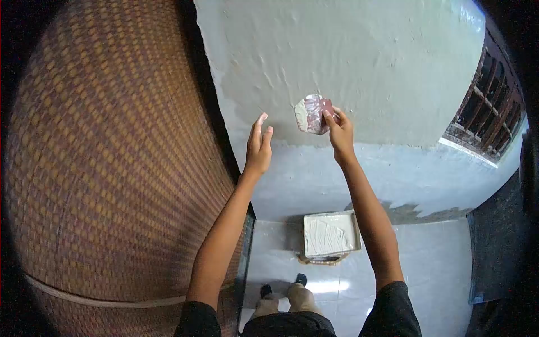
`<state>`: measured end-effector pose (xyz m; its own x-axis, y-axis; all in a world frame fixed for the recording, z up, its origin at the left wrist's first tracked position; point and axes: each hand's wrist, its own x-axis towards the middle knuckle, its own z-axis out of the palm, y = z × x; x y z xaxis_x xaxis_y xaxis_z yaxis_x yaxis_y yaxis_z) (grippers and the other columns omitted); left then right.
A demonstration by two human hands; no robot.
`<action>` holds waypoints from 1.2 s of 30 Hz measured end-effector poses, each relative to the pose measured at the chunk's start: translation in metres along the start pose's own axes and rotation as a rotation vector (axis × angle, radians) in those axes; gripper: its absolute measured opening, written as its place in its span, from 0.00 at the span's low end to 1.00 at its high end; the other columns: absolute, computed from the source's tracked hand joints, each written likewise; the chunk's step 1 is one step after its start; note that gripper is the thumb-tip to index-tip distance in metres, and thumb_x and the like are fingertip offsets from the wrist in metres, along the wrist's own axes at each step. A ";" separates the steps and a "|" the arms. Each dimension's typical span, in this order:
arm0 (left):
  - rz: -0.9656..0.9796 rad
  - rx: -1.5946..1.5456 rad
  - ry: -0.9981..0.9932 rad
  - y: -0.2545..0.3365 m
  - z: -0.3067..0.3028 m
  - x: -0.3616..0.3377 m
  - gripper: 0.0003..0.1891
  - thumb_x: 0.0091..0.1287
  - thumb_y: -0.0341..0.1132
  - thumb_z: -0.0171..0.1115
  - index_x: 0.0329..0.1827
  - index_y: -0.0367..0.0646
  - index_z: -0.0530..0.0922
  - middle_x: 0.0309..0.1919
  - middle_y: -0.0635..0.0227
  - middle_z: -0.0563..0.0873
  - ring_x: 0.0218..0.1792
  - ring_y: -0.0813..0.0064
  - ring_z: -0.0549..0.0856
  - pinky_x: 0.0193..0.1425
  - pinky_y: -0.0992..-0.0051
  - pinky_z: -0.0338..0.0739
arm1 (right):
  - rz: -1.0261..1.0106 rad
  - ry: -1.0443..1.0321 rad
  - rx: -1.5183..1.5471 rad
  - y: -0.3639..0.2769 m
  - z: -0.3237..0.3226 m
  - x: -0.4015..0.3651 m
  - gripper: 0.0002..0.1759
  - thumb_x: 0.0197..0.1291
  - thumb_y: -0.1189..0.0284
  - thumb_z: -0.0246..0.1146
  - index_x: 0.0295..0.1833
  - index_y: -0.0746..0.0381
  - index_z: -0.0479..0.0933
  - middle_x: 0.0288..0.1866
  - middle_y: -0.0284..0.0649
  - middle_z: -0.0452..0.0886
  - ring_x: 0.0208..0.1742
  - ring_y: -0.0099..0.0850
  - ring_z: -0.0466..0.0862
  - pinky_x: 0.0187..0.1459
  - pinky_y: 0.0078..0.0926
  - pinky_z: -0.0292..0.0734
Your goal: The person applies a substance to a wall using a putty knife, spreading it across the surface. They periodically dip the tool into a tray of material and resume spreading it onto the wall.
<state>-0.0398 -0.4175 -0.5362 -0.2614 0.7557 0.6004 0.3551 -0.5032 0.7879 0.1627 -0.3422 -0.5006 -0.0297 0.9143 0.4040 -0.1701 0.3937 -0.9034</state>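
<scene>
My right hand [341,136] grips a reddish-brown putty spreader [314,114] by its right side, thumb on the near face. White putty is smeared over its blade, thickest along the left edge. The spreader is held up in front of the wall [387,67], overlapping the damp-looking greenish-grey coat there. Ridges and small lumps mark that coat. To the left, my left hand [260,147] is raised with thumb and fingers apart, holding nothing, near the wall's left edge. Below, a shallow tray [357,233] contains white putty [330,235] with streaks across its surface.
The tray stands on a small stool [324,260] on the shiny tiled floor [432,275]. A tall woven mat [112,157] fills the left side. At right is a barred window [488,101] with a white sill. Dark fabric [494,241] hangs at lower right.
</scene>
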 end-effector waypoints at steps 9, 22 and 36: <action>-0.206 0.050 0.058 -0.062 0.067 -0.103 0.25 0.75 0.38 0.48 0.72 0.36 0.63 0.70 0.51 0.69 0.73 0.58 0.65 0.76 0.64 0.57 | 0.208 -0.242 -0.029 0.127 -0.113 -0.044 0.16 0.68 0.71 0.61 0.57 0.66 0.76 0.42 0.38 0.84 0.43 0.23 0.81 0.45 0.22 0.75; -0.776 0.121 0.037 -0.176 0.200 -0.340 0.26 0.76 0.40 0.49 0.72 0.36 0.64 0.69 0.50 0.69 0.72 0.56 0.66 0.75 0.64 0.57 | 0.433 -0.415 -0.579 0.350 -0.344 -0.225 0.11 0.67 0.71 0.61 0.49 0.67 0.79 0.38 0.42 0.85 0.39 0.29 0.84 0.44 0.29 0.78; -0.995 0.239 0.004 -0.271 0.232 -0.531 0.27 0.76 0.41 0.49 0.72 0.34 0.62 0.69 0.48 0.67 0.71 0.52 0.65 0.75 0.61 0.57 | 0.109 -0.559 -1.288 0.461 -0.337 -0.249 0.17 0.61 0.72 0.58 0.54 0.50 0.83 0.40 0.42 0.86 0.40 0.44 0.82 0.43 0.46 0.72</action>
<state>0.2111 -0.5854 -1.1001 -0.5387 0.7832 -0.3104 0.1448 0.4490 0.8817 0.4239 -0.3555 -1.0664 -0.4173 0.9073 0.0523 0.8579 0.4123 -0.3067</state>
